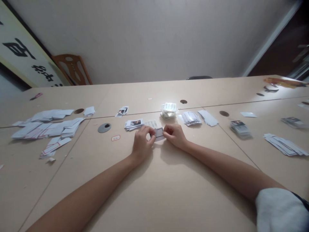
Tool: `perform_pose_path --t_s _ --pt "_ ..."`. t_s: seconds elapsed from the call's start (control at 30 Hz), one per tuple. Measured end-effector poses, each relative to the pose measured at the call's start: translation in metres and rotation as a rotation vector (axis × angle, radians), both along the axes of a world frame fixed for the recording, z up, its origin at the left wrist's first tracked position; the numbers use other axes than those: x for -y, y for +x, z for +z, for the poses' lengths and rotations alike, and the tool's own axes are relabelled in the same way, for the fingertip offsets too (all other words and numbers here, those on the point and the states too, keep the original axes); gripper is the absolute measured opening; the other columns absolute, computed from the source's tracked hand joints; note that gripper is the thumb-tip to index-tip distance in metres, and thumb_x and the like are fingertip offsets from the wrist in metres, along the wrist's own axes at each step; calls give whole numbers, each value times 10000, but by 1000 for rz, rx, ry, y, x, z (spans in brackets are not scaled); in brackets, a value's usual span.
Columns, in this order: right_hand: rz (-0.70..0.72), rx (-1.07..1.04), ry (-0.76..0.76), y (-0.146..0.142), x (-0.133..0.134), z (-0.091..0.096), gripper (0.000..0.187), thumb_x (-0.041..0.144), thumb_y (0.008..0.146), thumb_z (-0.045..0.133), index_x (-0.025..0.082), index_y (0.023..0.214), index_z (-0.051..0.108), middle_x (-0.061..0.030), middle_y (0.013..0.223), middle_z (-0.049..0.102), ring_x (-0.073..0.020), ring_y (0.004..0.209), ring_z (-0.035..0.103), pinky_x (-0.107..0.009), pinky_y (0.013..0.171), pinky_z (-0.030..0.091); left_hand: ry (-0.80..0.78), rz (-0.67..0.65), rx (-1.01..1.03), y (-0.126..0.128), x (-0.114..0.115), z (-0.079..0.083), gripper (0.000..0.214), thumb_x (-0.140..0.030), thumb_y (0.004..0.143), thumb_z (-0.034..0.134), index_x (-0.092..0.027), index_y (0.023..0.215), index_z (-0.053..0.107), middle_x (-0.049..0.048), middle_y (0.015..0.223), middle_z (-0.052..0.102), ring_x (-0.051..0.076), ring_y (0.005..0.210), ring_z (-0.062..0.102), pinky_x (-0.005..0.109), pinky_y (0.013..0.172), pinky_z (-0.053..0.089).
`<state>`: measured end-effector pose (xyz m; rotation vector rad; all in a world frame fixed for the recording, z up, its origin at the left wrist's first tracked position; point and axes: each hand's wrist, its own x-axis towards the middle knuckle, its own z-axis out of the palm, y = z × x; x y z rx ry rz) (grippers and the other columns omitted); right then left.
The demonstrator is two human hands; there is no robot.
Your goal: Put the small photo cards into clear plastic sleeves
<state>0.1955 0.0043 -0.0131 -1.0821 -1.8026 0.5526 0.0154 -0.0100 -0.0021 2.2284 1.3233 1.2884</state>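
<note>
A small card with a dark border (159, 132) is held up slightly from the table, between both hands. The fingers of my left hand (143, 143) are closed on its left edge. At the opposite edge my right hand (177, 136) pinches it between thumb and fingers. Just behind my left hand lie a stack of picture cards (134, 124) and a translucent printed sleeve (151, 123). Beyond the right hand are a pile of shiny clear sleeves (168, 110), a stack of bordered cards (191, 118) and a fanned stack of white cards (208, 118).
Many white paper slips (48, 125) are spread at the left. To the right stand a wrapped card stack (240, 129) and more white cards (285, 144). Cable holes, one with a grey grommet (104, 128), break the tabletop. A wooden chair (73, 68) stands behind the table.
</note>
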Motion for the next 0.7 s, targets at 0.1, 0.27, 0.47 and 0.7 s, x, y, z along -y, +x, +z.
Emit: perform_pose_path --t_s 0.1,0.27,0.47,0.7 --pt "-15 -15 -3 0 0 0 137 132 702 557 176 574 536 24 538 544 -99 501 449 -224 496 329 -4 -10 1 -1 0 0 133 -68 756 538 -195 746 575 2 793 600 174 805 565 310 765 414" --pt "-60 -54 -38 0 -1 0 143 131 679 556 178 549 518 33 509 518 -99 490 439 -226 494 330 -12 10 13 -1 0 0 162 -55 758 530 -198 782 604 12 837 599 185 862 573 311 776 418" --pt "-95 -103 -109 0 -2 2 125 160 668 557 183 549 526 33 490 513 -111 483 461 -233 493 348 -12 10 13 -2 -1 -1 174 -57 774 517 -201 802 611 13 852 580 185 868 569 319 796 426" --pt "-104 -242 -204 1 -5 -1 129 182 668 556 191 550 507 42 471 501 -123 420 533 -224 433 383 5 21 27 -2 -3 -4 160 -74 795 516 -203 821 606 18 882 582 186 887 572 336 828 434"
